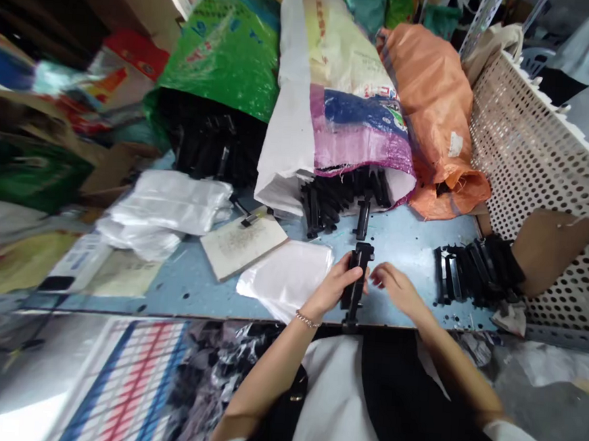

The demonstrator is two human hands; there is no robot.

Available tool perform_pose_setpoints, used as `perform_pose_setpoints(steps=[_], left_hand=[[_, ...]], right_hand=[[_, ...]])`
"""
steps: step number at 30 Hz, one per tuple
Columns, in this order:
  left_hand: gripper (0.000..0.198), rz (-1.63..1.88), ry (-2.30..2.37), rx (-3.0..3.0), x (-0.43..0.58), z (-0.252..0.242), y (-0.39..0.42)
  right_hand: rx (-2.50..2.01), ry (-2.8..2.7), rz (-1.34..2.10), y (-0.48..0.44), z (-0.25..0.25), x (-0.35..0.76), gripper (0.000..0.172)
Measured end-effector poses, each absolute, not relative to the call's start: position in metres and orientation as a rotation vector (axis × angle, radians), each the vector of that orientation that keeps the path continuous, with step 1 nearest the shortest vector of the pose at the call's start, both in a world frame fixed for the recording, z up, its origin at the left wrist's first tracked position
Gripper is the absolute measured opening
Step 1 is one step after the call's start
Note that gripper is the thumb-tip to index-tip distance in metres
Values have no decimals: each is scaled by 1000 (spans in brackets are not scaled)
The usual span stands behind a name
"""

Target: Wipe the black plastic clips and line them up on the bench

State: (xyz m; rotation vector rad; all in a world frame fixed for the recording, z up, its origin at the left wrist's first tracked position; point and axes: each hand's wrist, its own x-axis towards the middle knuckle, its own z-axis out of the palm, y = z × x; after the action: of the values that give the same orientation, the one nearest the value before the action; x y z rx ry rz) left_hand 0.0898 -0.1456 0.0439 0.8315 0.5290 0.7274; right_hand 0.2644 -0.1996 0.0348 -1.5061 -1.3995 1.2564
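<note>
My left hand is closed around a long black plastic part, held upright over the front of the blue table. My right hand is just to the right of that part, apart from it. Its fingers are loosely bent and slightly blurred, and I see nothing in them. Behind the held part lies another black plastic piece, at the mouth of a white and purple woven sack with several similar pieces spilling out. Beside my left hand is a stack of clear plastic bags.
Black pieces lie in a row at right, before a perforated white basket. An orange sack and a green sack stand behind. At left are a pale board and more plastic bags.
</note>
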Motion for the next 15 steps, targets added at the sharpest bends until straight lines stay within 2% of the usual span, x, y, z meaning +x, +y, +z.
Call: perform_pose_setpoints(steps=[3,6,8,10,13,15], left_hand=[[49,695,571,701,88,49,-157],[53,639,567,652,88,51,-167],[52,574,588,676,89,51,-169],[50,559,639,714,90,49,-167],[46,685,738,719,93,47,-159],[43,793,797,671,96,47,-153]], right_hand=[[-1606,-1894,474,-193,51,279,35],[-1458,-2235,105,-180,55,284,31],[-1392,-2338,104,-172,55,286,34],[-1428,-2320,270,-169,53,287,40],[-1546,-2199,621,-178,51,280,45],[-1492,-2265,655,-193,47,270,43]])
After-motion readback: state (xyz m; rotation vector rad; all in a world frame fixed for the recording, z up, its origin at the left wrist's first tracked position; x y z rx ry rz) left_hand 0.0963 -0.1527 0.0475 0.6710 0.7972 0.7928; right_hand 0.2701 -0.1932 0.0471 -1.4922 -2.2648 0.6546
